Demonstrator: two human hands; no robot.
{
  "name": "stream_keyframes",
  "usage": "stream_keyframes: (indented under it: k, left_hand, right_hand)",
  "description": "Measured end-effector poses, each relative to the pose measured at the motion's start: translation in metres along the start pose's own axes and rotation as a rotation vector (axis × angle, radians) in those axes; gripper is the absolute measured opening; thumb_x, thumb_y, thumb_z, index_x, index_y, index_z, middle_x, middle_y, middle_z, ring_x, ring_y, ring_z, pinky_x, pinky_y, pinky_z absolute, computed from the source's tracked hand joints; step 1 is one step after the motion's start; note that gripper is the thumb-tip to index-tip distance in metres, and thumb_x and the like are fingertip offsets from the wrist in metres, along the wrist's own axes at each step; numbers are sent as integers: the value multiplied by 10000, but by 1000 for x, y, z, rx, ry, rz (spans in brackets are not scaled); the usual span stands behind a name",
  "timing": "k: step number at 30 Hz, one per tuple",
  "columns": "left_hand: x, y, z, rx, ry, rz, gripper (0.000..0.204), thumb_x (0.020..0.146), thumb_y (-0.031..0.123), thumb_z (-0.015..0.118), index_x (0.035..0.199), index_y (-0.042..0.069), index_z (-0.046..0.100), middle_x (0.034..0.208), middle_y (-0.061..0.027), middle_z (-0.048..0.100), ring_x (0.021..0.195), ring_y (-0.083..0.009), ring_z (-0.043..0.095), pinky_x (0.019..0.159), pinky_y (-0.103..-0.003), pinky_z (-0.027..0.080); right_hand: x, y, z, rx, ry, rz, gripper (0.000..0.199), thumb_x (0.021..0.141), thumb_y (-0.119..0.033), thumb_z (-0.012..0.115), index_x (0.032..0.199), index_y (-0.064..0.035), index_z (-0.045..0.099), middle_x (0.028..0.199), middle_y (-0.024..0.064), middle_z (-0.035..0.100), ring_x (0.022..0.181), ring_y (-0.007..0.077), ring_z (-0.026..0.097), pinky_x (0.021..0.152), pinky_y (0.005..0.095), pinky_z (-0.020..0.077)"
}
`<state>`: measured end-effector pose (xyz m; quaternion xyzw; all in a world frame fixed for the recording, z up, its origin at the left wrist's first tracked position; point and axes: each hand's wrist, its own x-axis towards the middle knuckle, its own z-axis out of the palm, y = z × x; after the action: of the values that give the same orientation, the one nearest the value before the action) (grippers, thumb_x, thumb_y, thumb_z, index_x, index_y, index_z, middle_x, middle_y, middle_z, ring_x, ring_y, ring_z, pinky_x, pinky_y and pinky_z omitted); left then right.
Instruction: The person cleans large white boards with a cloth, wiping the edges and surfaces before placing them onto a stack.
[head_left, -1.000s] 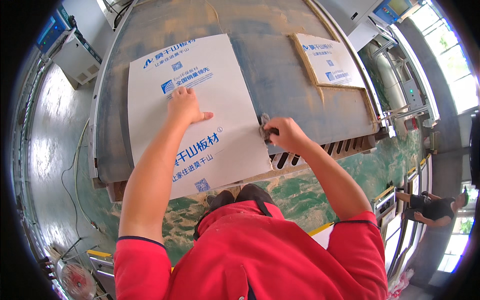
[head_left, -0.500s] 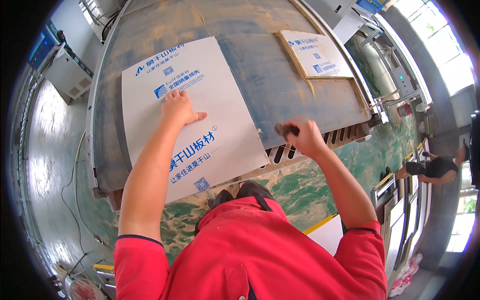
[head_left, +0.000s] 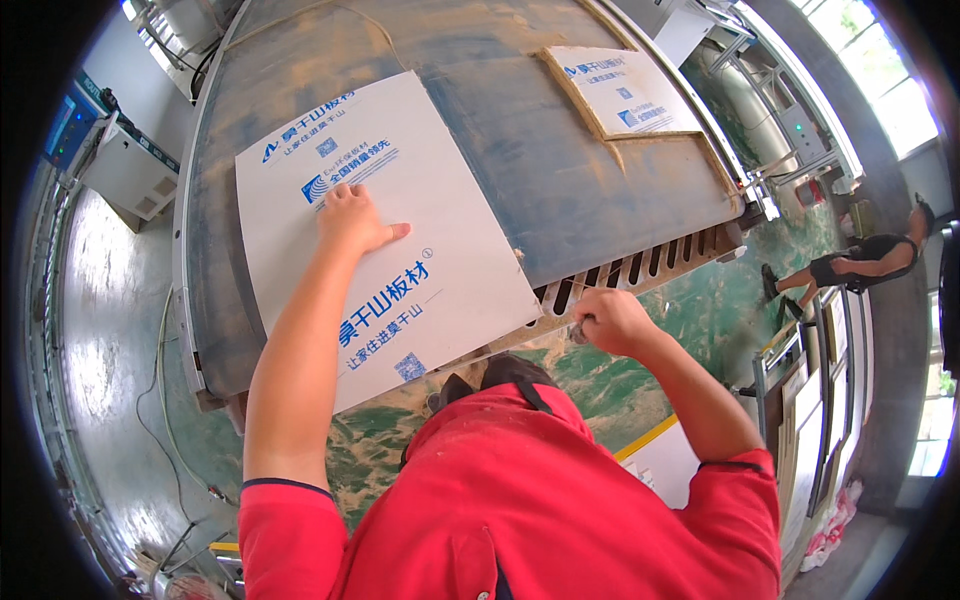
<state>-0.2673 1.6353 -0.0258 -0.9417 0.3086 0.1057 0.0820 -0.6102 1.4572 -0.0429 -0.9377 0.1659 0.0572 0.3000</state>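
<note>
A large white panel (head_left: pixel 450 210) with blue print lies on the dusty worktable, its near edge overhanging toward me. My left hand (head_left: pixel 352 220) presses on the panel's upper middle, thumb stretched out and fingers slightly bent, with nothing in it. To the right of the panel's near right corner, my right hand (head_left: pixel 612 322) is closed in front of the slotted table edge. A small greyish end shows below its fingers; the rest of what it grips is hidden. The corner and right edge of the panel look slightly chipped.
Sawdust streaks cover the blue-grey worktable (head_left: pixel 540 200). A smaller printed board (head_left: pixel 640 95) lies at its far right, beside offcut strips. Slotted metal (head_left: pixel 640 268) lines the near edge. Upright boards (head_left: pixel 800 430) stand at right; another person (head_left: pixel 870 262) is beyond them. A cabinet (head_left: pixel 130 170) stands left.
My right hand has come down and nearer to me, off the table to its front edge; the dark brown object in it is now mostly hidden. My left hand stays on the panel.
</note>
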Motion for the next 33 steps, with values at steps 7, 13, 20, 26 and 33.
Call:
stream_keyframes:
  k: [7, 13, 20, 26, 33]
  left_hand:
    - [2, 1, -6, 16, -13, 0, 1067, 663, 710, 699, 1342, -58, 403, 1358, -208, 437, 1306, -311, 387, 1036, -372, 403]
    - [-3, 3, -13, 23, -4, 0, 1061, 660, 715, 699, 1332, -55, 411, 1352, -199, 438, 1301, -308, 388, 1025, -364, 414]
    - [-3, -1, -13, 17, 5, 13, 1068, 656, 716, 700, 1330, -60, 410, 1339, -205, 450, 1290, -309, 400, 1020, -365, 420]
    - [0, -4, -12, 20, 9, 29, 1068, 657, 706, 707, 1326, -70, 409, 1330, -213, 459, 1286, -313, 406, 1020, -366, 418]
    - [-3, -1, -13, 24, 15, 35, 1060, 654, 710, 707, 1317, -66, 421, 1327, -205, 458, 1291, -308, 400, 1009, -363, 428]
  right_hand:
    - [38, -31, -8, 261, 164, 279, 344, 821, -376, 651, 813, -32, 653, 694, 142, 647, 700, 338, 635, 635, 402, 496]
    - [80, -31, 2, 218, 133, 136, 271, 772, -292, 696, 755, -25, 653, 683, 155, 649, 695, 313, 648, 634, 386, 502]
    - [95, -17, 11, 388, 181, 104, 164, 767, -151, 674, 736, 10, 661, 638, 156, 635, 565, 295, 623, 570, 369, 503]
    - [95, -23, 3, 351, 153, 196, 202, 791, -177, 644, 770, 23, 660, 628, 158, 632, 518, 297, 618, 519, 376, 497]
    - [102, -21, 9, 317, 227, 157, 268, 830, -251, 634, 781, 12, 653, 621, 170, 620, 557, 325, 622, 583, 417, 497]
